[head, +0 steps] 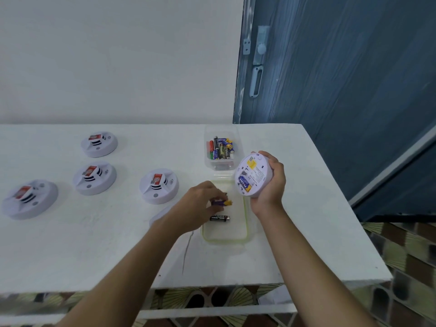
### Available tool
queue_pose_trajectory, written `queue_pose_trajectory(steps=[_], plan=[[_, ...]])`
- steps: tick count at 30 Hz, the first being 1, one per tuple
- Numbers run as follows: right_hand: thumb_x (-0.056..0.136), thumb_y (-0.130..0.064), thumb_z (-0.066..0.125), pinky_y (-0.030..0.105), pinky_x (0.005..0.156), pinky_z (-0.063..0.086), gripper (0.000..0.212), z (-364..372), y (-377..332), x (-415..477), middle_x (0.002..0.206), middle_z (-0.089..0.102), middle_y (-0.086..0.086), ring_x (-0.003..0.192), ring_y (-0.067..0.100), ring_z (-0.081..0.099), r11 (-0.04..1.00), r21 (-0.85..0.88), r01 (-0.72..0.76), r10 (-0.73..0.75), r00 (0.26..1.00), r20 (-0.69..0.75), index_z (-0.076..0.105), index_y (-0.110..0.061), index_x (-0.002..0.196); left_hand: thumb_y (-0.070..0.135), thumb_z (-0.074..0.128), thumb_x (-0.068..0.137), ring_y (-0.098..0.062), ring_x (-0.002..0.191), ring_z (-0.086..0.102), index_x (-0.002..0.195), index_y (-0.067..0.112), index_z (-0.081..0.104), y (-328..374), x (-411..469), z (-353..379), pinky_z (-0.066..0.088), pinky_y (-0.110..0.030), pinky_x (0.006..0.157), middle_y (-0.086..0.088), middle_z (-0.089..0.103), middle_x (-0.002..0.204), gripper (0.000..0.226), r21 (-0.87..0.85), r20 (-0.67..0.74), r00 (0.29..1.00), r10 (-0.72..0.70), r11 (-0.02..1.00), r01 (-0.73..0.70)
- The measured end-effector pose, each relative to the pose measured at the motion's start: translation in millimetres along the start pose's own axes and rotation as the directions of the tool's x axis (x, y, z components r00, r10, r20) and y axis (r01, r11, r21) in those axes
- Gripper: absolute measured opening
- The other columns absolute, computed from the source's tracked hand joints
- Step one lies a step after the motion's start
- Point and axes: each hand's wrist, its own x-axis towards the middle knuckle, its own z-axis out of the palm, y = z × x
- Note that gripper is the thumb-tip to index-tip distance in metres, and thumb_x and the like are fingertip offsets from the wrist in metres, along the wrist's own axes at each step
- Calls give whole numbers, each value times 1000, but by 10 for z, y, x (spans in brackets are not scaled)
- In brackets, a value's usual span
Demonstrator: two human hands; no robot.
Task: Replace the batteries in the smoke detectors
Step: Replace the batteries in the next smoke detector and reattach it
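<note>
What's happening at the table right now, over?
Left hand pinches purple battery at tray. Right hand grips detector, back showing, blue battery inside. Nothing blocking.

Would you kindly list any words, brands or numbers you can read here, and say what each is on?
"PKCELL", blurred and uncertain: blue battery in the smoke detector held by the right hand.
Black battery in the tray: white lettering, too blurred.
Yellow sticker and fine print on that detector: too small.
Red labels on the four other detectors: unreadable.
</note>
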Motion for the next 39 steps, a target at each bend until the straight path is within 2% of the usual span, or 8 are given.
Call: queue_pose_trajectory(steps=[3, 10, 13, 17, 20, 23, 31, 39], plan=[[76, -36, 53, 28, 69, 55, 31, 10, -7, -10, 107, 67, 10, 93, 25, 64, 1000, 8, -4, 4, 1000, 9, 69, -19, 96, 20, 67, 90, -16, 95, 59, 118, 17, 68, -16, 6, 53, 36, -14, 81, 0, 65, 105, 28, 60, 21, 1000, -5, 998, 4], [75, -36, 53, 30, 70, 55, 36, 44, -1, -33, 108, 68, 9, 95, 25, 64, 999, 23, -27, 27, 1000, 14, 67, -17, 102, 20, 68, 88, -19, 91, 55, 93, 13, 70, -65, 26, 86, 39, -23, 78, -1, 65, 94, 9, 122, 7, 1000, 3, 993, -4], [80, -37, 50, 30, 70, 55, 35, 54, 2, -49, 106, 68, 9, 94, 25, 64, 999, 23, -36, 36, 999, 27, 66, -17, 104, 28, 68, 88, -13, 94, 53, 100, 18, 68, -45, 29, 58, 35, -18, 79, 4, 61, 100, 15, 58, -105, 994, -3, 998, 9], [90, -32, 46, 34, 76, 52, 29, 82, -6, -83, 105, 68, 9, 97, 29, 63, 998, 37, -55, 51, 994, 100, 66, -15, 103, 34, 73, 83, -3, 97, 55, 116, 25, 62, 135, 75, -18, 44, -12, 77, 12, 57, 112, 37, -121, -292, 956, -39, 993, 4], [79, -34, 50, 38, 81, 52, 32, 123, -28, -112, 106, 70, 9, 100, 30, 64, 995, 66, -71, 59, 984, 168, 67, -16, 99, 35, 77, 79, 0, 99, 58, 133, 26, 52, 306, 127, -73, 53, -16, 76, 14, 57, 122, 60, -261, -258, 958, -123, 964, 54], [80, -33, 49, 42, 87, 51, 32, 136, -42, -116, 113, 69, 11, 105, 32, 62, 997, 58, -60, 47, 978, 201, 66, -16, 101, 31, 80, 76, 0, 90, 64, 134, 25, 51, 390, 159, -112, 54, -14, 74, 13, 63, 116, 65, -318, -228, 959, -166, 944, 88], [78, -32, 51, 38, 77, 54, 29, 161, -47, -150, 108, 68, 13, 97, 30, 65, 999, -29, -35, 40, 981, 190, 69, -17, 95, 34, 82, 69, -1, 82, 63, 126, 16, 59, 455, 159, -131, 41, 2, 69, 13, 65, 104, 64, -199, -262, 950, -168, 973, 117], [77, -31, 51, 45, 82, 51, 28, 153, 1, -184, 110, 67, 17, 100, 33, 63, 994, -107, -14, 29, 990, 139, 73, -21, 91, 34, 80, 70, -6, 88, 68, 127, 13, 61, 477, 127, -86, 52, -17, 82, 5, 71, 110, 65, -156, -264, 953, -147, 982, 108]])
